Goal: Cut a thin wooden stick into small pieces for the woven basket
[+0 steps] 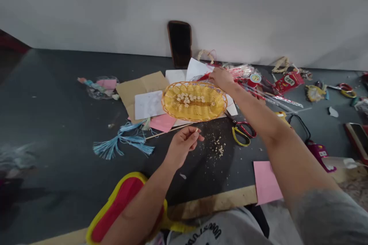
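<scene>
My left hand (184,143) pinches a small pale piece (196,130) between thumb and fingertips, just in front of the basket. Beyond the far right rim of the yellow woven basket (178,111), my right hand (222,78) reaches down among papers and wrapped items; its fingertips are hidden, so what it holds cannot be made out. Several small cream flower-like pieces (186,98) lie inside the basket. Small pale crumbs (219,147) are scattered on the dark table (66,122) right of my left hand. Scissors (242,133) with red and yellow handles lie near the basket's right end.
A phone (180,44) leans against the wall. Blue tassels (115,145), brown paper (129,92) and a pink sheet (163,122) lie left. At right are a red packet (289,82), another pair of scissors (346,89) and a pink paper (266,183). A red-yellow object (117,206) is under my left forearm.
</scene>
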A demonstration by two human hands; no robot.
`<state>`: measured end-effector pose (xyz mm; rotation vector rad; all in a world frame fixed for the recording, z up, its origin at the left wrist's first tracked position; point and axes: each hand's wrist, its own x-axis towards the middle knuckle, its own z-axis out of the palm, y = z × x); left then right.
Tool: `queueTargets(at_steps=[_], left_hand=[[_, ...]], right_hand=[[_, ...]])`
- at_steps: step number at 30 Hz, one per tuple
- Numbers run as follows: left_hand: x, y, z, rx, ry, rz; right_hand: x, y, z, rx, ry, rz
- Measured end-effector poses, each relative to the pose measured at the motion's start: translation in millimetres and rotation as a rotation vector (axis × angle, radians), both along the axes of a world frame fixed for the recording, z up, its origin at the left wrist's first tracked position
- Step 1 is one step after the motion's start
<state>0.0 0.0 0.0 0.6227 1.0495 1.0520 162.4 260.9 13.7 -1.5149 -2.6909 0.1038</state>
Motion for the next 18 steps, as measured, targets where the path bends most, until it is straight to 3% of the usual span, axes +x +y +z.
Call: queueTargets(at_steps=[4, 8, 11, 13, 16, 18], left_hand=[[0, 0, -1.3, -0.001, 0.011, -0.004], [1, 0, 0.5, 0.001, 0.019, -0.007], [1, -1, 3.6, 0.003, 0.035, -0.015], [2, -1, 5.4, 0.011, 0.045, -0.018], [2, -1, 6.1, 0.018, 0.063, -0.025], [2, 0, 5.0, 0.024, 0.074, -0.032]], right_hand=[[4, 2, -0.7, 0.028, 0.099, -0.005], [25, -17, 26.1, 0.119, 0.279, -0.037], [50, -66, 46.9, 0.122, 0.662, -0.032], [64, -114, 50.2, 0.038, 0.69, 0.017], [75, -182, 36.8, -0.104, 0.595, 0.127], [75, -214, 22.4, -0.159, 0.53, 0.171]])
